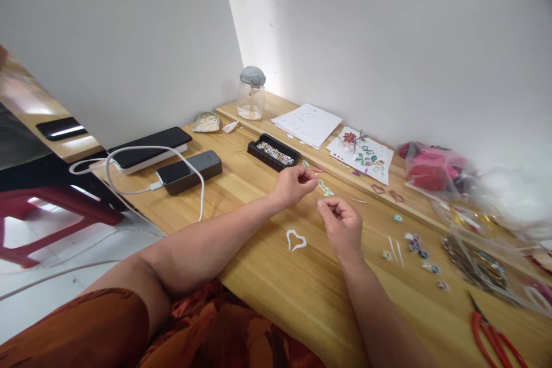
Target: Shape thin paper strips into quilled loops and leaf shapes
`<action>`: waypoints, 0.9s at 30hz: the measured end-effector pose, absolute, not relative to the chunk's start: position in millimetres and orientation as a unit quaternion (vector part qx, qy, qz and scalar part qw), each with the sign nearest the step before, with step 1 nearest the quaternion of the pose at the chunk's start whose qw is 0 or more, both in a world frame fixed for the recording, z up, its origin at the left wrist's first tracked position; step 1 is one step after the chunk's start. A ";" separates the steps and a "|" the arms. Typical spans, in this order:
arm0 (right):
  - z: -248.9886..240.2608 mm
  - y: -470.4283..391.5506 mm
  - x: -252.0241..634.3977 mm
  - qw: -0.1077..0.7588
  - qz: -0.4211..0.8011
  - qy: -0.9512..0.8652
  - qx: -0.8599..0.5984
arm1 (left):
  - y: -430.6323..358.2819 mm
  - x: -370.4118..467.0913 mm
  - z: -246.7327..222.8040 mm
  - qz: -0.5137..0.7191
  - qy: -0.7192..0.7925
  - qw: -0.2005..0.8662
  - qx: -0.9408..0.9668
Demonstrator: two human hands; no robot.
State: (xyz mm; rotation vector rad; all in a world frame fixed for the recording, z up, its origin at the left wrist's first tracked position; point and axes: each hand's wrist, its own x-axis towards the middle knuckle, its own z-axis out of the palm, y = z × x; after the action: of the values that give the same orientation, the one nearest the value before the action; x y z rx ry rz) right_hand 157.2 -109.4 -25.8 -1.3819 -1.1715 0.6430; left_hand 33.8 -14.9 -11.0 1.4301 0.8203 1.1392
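Observation:
My left hand [295, 185] is pinched closed over the wooden table, its fingertips by a small green and white looped piece [324, 187]. Just below and to the right, my right hand [341, 223] is also pinched, with what looks like a very thin strand between the two hands. What each pinch holds is too fine to make out. A white heart-shaped outline piece [295, 240] lies on the table below my hands. Behind my left hand sits a black tray [273, 151] filled with small beads.
Red-handled scissors [491, 333] lie at the lower right, near small beaded pieces [416, 244] and plastic bags [478, 264]. White papers [307, 124] and a lidded jar [251, 95] stand behind. On the left, a power bank [190, 172] has a white cable [202, 195].

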 end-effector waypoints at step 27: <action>-26.4 -98.9 169.2 0.610 0.478 -0.333 -0.537 | -21.6 29.3 -4.5 0.368 0.263 0.719 0.527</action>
State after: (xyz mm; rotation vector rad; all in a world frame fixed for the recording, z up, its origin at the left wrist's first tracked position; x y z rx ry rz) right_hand 169.2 -98.9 -26.4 -1.2404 -0.7694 1.1049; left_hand 29.3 -21.6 -4.5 1.1649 0.5814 0.8146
